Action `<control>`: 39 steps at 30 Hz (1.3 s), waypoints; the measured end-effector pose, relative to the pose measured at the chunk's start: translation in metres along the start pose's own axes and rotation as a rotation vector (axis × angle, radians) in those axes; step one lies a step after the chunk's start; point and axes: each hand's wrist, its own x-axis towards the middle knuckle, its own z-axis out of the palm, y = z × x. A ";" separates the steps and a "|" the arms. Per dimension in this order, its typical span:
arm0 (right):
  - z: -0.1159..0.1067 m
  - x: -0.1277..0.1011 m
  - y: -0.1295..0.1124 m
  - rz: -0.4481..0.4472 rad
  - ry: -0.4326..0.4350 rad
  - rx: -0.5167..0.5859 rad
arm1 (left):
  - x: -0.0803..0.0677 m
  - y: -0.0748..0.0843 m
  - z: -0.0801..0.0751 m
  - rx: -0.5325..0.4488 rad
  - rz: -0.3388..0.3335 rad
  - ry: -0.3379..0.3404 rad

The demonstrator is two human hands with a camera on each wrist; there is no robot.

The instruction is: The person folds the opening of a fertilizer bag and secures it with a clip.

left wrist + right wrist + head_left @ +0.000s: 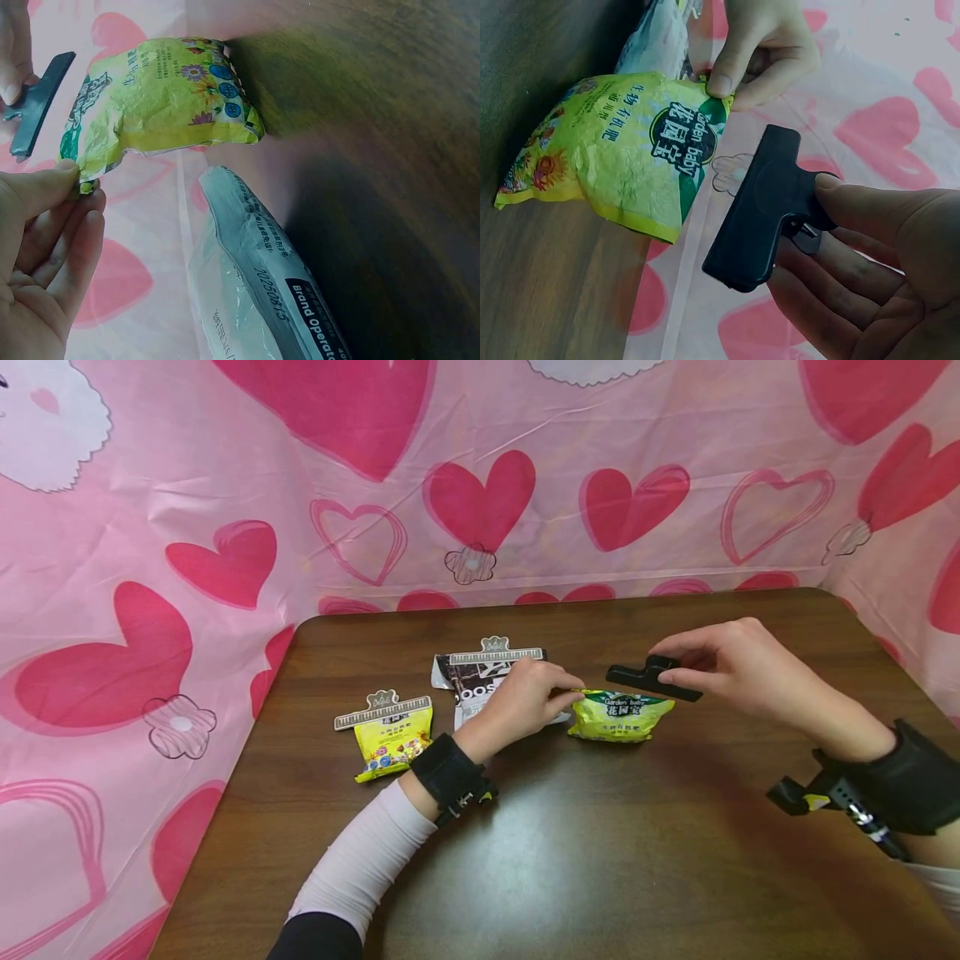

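Centrally in the head view, a person's left hand (525, 697) pinched the top corner of a small yellow-green fertilizer bag (621, 716) between thumb and fingers (52, 187), holding it flat on the dark wooden tabletop (600, 860). Just right of it, the right hand (738, 668) held a black bag clip (651, 681) pinched between thumb and fingers, poised just above the bag's top edge and not yet on it. To the left lay a yellow bag (393, 742) and, behind the left hand, a black-and-white bag (480, 685), each already wearing a pale clip along its top. By the look of it, two bags were sealed and the third was left to clip. A pink heart-patterned cloth (225, 527) filled the background.
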 end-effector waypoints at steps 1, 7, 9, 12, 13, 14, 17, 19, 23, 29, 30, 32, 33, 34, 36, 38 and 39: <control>0.001 0.000 0.000 -0.018 0.001 -0.006 | 0.000 0.000 0.000 0.002 0.002 0.001; 0.007 0.002 0.002 -0.113 0.042 -0.014 | 0.000 0.000 0.000 0.010 0.009 0.001; 0.008 0.003 0.001 -0.128 0.053 -0.010 | 0.000 0.000 0.000 0.011 0.010 0.000; 0.010 0.003 0.000 -0.146 0.066 -0.005 | 0.000 0.001 0.000 0.012 0.011 0.000; 0.010 0.004 0.000 -0.152 0.069 -0.005 | 0.000 0.001 0.000 0.013 0.012 0.000; 0.010 0.004 0.000 -0.156 0.070 -0.003 | 0.000 0.001 0.000 0.012 0.011 -0.001; 0.011 0.004 0.000 -0.171 0.073 0.003 | 0.000 0.000 0.000 0.010 0.009 0.000; 0.011 0.005 0.000 -0.176 0.067 0.010 | 0.000 0.000 0.000 0.007 0.008 0.001; 0.012 0.004 -0.002 -0.166 0.043 0.018 | 0.000 0.000 0.000 -0.001 0.004 0.000; 0.013 0.004 -0.004 -0.140 0.050 0.010 | 0.000 0.000 -0.001 0.000 0.002 -0.002; 0.013 0.004 -0.004 -0.144 0.059 0.005 | 0.000 0.000 -0.001 -0.001 0.003 -0.001; 0.014 0.004 -0.004 -0.157 0.078 -0.006 | -0.001 0.001 -0.001 -0.003 0.003 0.001; 0.014 0.004 -0.004 -0.169 0.089 -0.010 | -0.001 0.001 -0.001 -0.005 0.002 0.003; 0.014 0.004 -0.004 -0.180 0.100 -0.013 | -0.001 0.001 -0.001 -0.006 0.001 0.003; 0.015 0.005 -0.003 -0.197 0.116 -0.010 | -0.001 0.001 -0.001 -0.009 -0.001 0.004; 0.017 0.006 -0.002 -0.203 0.128 -0.006 | -0.001 0.001 -0.001 -0.012 -0.003 0.006; 0.017 0.006 -0.002 -0.205 0.133 -0.003 | -0.001 0.001 -0.001 -0.012 -0.004 0.006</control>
